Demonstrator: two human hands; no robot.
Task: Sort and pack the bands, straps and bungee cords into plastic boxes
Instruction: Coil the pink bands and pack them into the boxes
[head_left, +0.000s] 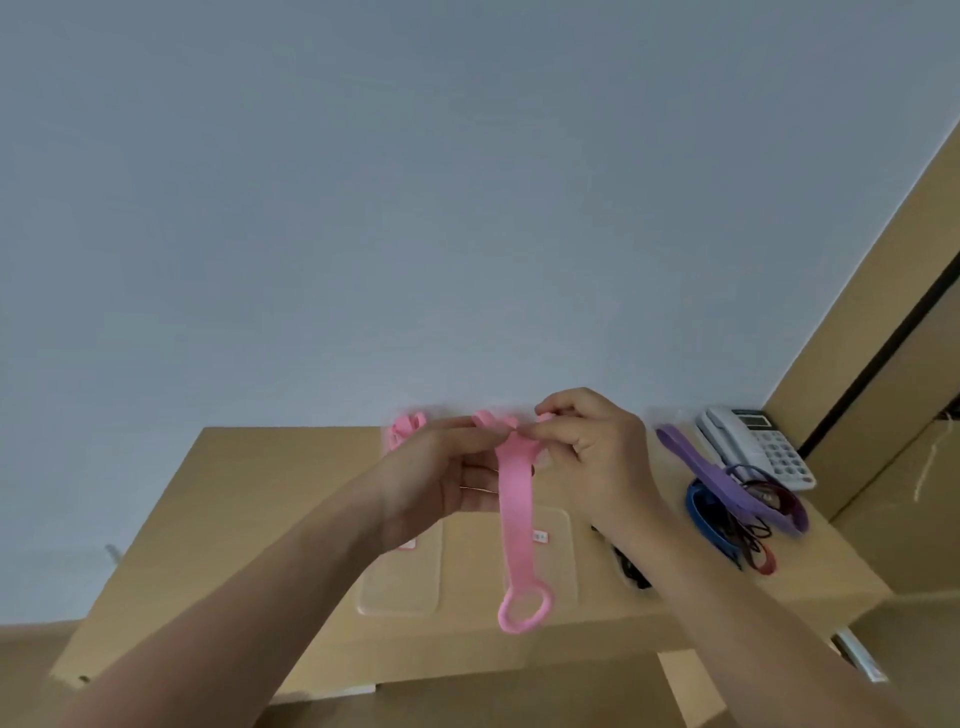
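Observation:
Both hands hold a pink strap (515, 514) up above the wooden table (291, 483). My left hand (441, 478) pinches its upper end from the left, and my right hand (592, 447) pinches the same end from the right. The strap hangs straight down and ends in a loop. Below it lie two clear plastic boxes (558, 561), side by side. More pink straps (405, 428) sit at the table's far edge. A purple band (727, 480), a blue band (701, 514) and thin dark red cords (763, 551) lie piled at the right.
A white desk telephone (758, 447) stands at the table's far right corner, beside a wooden cabinet (883, 322). A dark object (631, 569) lies partly hidden under my right forearm. A plain pale wall rises behind the table.

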